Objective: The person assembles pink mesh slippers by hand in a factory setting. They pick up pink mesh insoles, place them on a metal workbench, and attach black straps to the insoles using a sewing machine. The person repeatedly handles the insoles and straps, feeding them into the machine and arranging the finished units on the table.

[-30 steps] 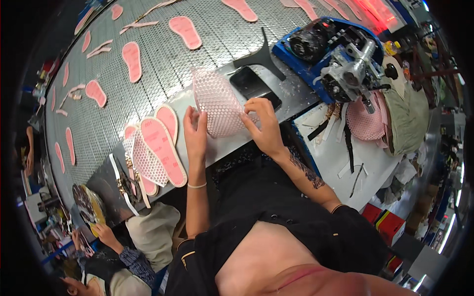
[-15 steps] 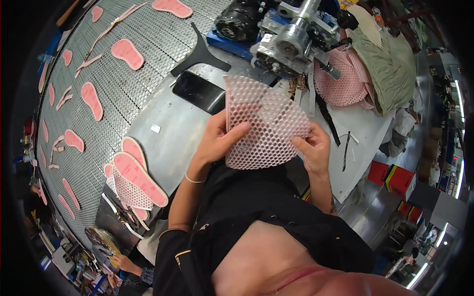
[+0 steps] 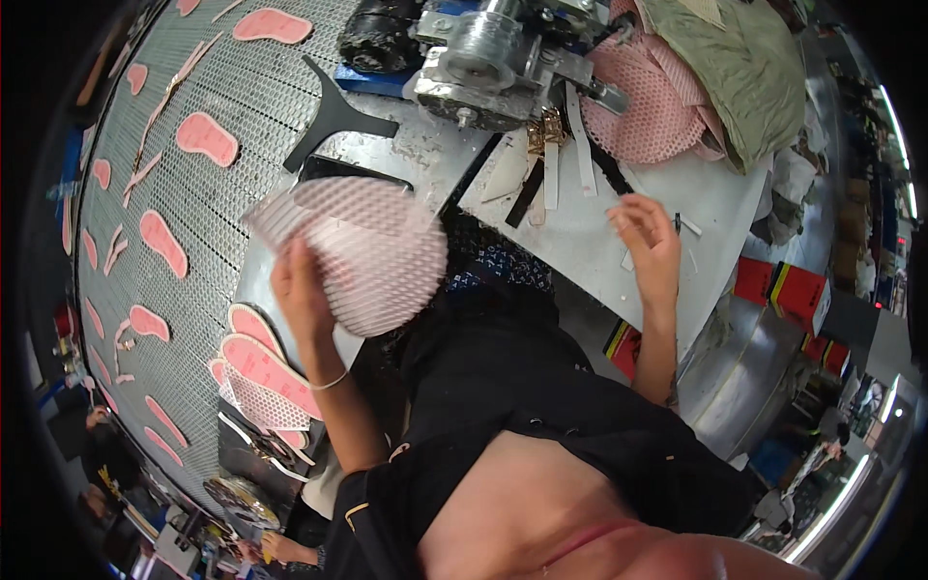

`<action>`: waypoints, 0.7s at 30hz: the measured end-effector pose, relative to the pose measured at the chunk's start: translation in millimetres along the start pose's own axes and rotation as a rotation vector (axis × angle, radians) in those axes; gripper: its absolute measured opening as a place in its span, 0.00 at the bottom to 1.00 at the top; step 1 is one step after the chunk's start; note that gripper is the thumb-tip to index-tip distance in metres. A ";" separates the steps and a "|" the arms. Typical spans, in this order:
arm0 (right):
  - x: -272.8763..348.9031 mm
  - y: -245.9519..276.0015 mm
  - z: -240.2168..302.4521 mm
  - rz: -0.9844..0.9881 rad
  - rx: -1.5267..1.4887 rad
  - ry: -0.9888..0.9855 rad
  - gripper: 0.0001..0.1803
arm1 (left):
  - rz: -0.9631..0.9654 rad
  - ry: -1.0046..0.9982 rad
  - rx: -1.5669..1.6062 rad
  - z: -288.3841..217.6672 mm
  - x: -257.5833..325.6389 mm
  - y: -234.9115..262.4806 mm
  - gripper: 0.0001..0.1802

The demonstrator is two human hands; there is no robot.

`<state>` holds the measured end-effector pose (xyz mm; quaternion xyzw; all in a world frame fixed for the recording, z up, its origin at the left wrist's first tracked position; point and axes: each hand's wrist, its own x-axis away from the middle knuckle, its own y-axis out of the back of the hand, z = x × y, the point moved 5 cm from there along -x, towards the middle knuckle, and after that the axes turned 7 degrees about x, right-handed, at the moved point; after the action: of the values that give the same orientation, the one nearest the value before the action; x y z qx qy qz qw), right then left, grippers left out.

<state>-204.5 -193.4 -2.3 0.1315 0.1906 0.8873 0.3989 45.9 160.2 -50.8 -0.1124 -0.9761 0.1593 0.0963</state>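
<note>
A pale pink mesh piece with round holes (image 3: 387,256) is gripped at its left side by my left hand (image 3: 304,295), with the thumb on top. It is smeared by motion and hangs partly over the metal table's edge and a black phone (image 3: 362,170). Apart from it, my right hand (image 3: 650,242) is raised above the right part of the table, fingers loosely bent and apart, nothing in them. Several pink insoles (image 3: 261,367) and a white mesh piece (image 3: 253,394) lie stacked beside my left forearm.
A wire-mesh conveyor (image 3: 217,275) carrying pink insoles and thin straps runs along the left. Ahead stand a metal machine (image 3: 474,72) and a black Y-shaped piece (image 3: 333,116). Pink mesh pieces (image 3: 643,111), green fabric (image 3: 739,77) and buckled straps (image 3: 551,130) lie right; red boxes (image 3: 797,295) stand lower.
My right hand has let go of the mesh piece and moved right. My left hand has carried the piece leftward. The whole view has shifted somewhat.
</note>
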 end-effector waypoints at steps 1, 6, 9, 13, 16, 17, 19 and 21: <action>-3.4 10.5 -1.4 -0.076 0.117 0.022 0.14 | -0.080 -0.017 -0.069 -3.5 -1.0 21.2 0.16; -13.7 72.0 -24.3 -0.372 0.671 0.091 0.17 | -0.228 -0.002 -0.668 -15.0 8.5 82.2 0.20; -7.8 117.4 -65.4 -0.496 0.990 -0.034 0.17 | -0.243 -0.102 -0.824 -18.9 15.2 80.8 0.29; 12.0 123.4 -90.3 -0.480 1.021 -0.067 0.17 | -0.467 -0.008 -1.138 -28.2 24.8 85.1 0.40; 14.0 90.8 -85.3 -0.451 0.916 0.125 0.17 | -0.463 -0.140 -1.296 -28.1 22.8 85.5 0.41; 14.7 76.4 -78.9 -0.439 0.892 0.194 0.17 | -0.439 -0.184 -1.286 -27.7 24.3 81.2 0.40; 15.0 68.8 -80.5 -0.538 1.102 0.160 0.17 | -0.425 -0.300 -1.304 -29.1 26.7 76.6 0.40; 15.6 79.3 -91.4 -0.605 1.284 -0.028 0.16 | -0.407 -0.381 -1.208 -31.0 30.8 69.6 0.37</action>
<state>-301.9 -251.3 -47.4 0.2934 0.6990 0.4481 0.4738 36.5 241.2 -40.4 0.0700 -0.8954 -0.4201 -0.1296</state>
